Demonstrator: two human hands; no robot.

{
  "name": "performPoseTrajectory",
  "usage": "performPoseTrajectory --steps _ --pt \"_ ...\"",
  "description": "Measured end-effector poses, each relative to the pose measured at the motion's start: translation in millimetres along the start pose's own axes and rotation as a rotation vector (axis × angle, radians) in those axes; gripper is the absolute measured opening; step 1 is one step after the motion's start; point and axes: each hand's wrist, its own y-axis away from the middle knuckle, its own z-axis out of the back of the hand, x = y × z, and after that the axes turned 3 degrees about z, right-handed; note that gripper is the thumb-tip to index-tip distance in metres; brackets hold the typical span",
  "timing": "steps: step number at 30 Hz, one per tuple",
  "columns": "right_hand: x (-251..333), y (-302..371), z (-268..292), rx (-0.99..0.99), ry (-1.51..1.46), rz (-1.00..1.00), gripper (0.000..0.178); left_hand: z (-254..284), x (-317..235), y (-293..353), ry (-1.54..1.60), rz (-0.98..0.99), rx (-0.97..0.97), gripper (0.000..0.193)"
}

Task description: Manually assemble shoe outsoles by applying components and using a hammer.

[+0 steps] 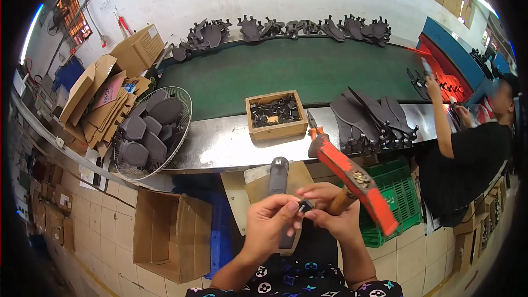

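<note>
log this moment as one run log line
left hand: pinching small black part | right hand: on part, gripping red hammer | ahead: wooden box of black pieces

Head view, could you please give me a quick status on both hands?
Left hand pinching small black part. Right hand touching it, gripping red-handled tool. Nothing in the way.

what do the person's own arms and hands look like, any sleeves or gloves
Both forearms come in from the lower edge bare, with no sleeves over them. The left hand and the right hand wear no gloves, and no rings, watch or wristbands show. Below the forearms lies black fabric printed with small white, blue and pink flower and star shapes, the person's own clothing.
</note>
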Motion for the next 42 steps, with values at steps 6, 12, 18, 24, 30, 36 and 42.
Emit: performPoseTrajectory --steps 6,12,18,24,30,36,42 --pt "-38.8 -8.5 13.5 -0.037 -0.021 -0.134 0.012 27.3 41.2 -37.2 -0.305 -0.14 -0.179 0.026" --pt "-77.1 -43.1 27.7 -0.079 0.201 -0.124 0.02 84.6 51.1 -116.5 -1.099 -0.348 -0.192 0.027" --pt "-90.2 -57.0 30.0 0.102 0.43 -0.151 0.019 86.0 53.2 -96.4 -1.105 -0.375 -0.171 0.023" --pt "-88.0 -53.6 20.3 0.21 0.692 0.13 0.021 94.2 63.5 -84.8 -1.055 -0.425 -0.205 0.026" --pt "-60.9 -47.8 7.0 0.389 1.154 0.143 0.029 104.3 60.6 -93.3 -0.89 -0.39 -0.072 0.03" --pt "-25.3 -6.7 -2.5 -0.001 0.633 0.127 0.035 105.7 51.0 -99.4 -0.726 -0.258 0.072 0.029" --pt "-22.9 23.1 -3.2 0.094 0.903 0.174 0.043 103.5 45.6 -95.7 -0.81 -0.317 0.081 0.035"
